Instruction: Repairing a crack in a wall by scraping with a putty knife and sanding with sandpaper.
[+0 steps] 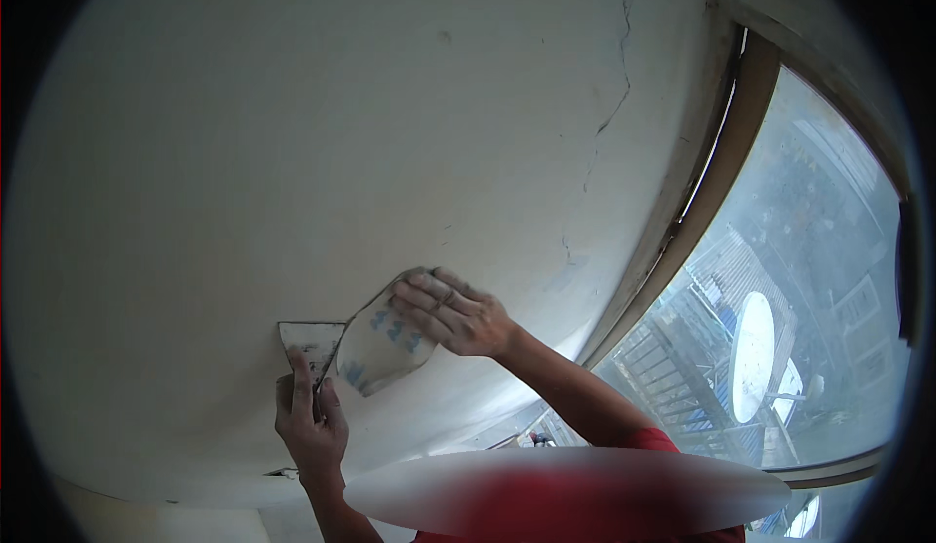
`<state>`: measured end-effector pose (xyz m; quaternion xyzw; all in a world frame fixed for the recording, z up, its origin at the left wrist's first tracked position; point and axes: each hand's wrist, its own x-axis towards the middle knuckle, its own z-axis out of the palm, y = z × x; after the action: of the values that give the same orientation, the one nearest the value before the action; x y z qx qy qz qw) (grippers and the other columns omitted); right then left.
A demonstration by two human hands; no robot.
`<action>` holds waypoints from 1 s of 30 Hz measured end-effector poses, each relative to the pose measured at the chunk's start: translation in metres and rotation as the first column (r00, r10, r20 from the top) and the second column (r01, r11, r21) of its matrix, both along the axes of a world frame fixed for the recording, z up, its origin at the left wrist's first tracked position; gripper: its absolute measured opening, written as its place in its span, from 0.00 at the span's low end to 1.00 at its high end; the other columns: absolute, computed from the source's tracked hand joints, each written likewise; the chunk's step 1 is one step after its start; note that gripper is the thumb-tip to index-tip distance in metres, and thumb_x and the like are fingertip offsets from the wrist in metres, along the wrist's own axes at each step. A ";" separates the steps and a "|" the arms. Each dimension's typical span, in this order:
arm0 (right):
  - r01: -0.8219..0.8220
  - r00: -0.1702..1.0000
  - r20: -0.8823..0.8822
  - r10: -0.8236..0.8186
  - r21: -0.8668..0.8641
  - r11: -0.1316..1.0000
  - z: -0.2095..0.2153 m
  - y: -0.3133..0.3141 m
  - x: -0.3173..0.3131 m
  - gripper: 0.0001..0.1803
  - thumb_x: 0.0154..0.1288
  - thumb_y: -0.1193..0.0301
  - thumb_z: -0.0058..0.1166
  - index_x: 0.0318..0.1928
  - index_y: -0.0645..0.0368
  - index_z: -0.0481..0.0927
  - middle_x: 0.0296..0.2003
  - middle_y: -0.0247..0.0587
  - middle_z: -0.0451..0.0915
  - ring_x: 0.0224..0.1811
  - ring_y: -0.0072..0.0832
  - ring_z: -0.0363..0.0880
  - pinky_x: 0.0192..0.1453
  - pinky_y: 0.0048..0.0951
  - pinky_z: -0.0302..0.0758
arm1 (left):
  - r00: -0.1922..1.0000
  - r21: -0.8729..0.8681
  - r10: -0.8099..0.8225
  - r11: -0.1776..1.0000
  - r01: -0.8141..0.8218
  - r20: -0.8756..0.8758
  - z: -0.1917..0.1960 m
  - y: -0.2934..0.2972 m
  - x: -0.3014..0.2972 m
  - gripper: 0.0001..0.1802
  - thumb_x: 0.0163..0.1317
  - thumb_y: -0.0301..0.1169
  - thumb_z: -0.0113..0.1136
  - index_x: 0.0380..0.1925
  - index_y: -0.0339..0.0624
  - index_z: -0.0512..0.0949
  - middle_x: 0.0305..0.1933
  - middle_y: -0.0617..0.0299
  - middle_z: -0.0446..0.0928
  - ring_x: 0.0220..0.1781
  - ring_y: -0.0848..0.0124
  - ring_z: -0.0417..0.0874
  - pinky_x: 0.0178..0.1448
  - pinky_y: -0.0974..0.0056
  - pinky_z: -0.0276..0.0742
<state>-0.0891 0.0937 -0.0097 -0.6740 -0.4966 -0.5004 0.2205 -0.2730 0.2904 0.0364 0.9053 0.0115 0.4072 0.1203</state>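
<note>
Gripping a scraper (314, 338), the left hand (314, 436) is raised in front of a pale wall (244, 153), forefinger stretched along the tool and thumb on its right side. The scraper's blade is triangular, light grey and marked with dark smears; its broad straight edge points up, and the narrow end goes down into the hand.

Just right of the blade is a curved, cream-coloured sheet (385, 343) with blue printing. Its left edge reaches the blade's right corner, and its lower tip hangs near the left thumb. The right hand (456, 317) lies over the sheet's upper right part, fingers together and pointing left, their tips grey with dust. With the right thumb out of sight, I cannot tell whether that hand pinches the sheet or simply lies flat on it. The right forearm slants up from a red sleeve (655, 439) at the lower right.

A thin, jagged crack (624, 80) runs down the upper right of the wall, well apart from both hands. Below the left hand's wrist, to its left, is a small dark-edged break (283, 472) in the surface. A brown window frame (729, 168) bends along the right side, and through the glass shows a white satellite dish (753, 358) with rooftops behind.
</note>
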 end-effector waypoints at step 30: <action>0.232 0.966 0.040 -0.257 0.315 0.920 0.077 -0.004 0.031 0.19 0.77 0.70 0.42 0.59 0.70 0.75 0.62 0.61 0.73 0.70 0.53 0.66 0.73 0.53 0.64 | 0.939 -0.211 0.305 0.940 -0.269 0.161 -0.019 0.079 -0.072 0.31 0.74 0.43 0.50 0.71 0.40 0.64 0.33 0.59 0.73 0.30 0.72 0.73 0.31 0.67 0.71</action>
<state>-0.0578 0.0897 0.0673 -0.6672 -0.3330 -0.6221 0.2386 -0.3447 0.3692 0.0175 0.8353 0.1705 0.5025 0.1439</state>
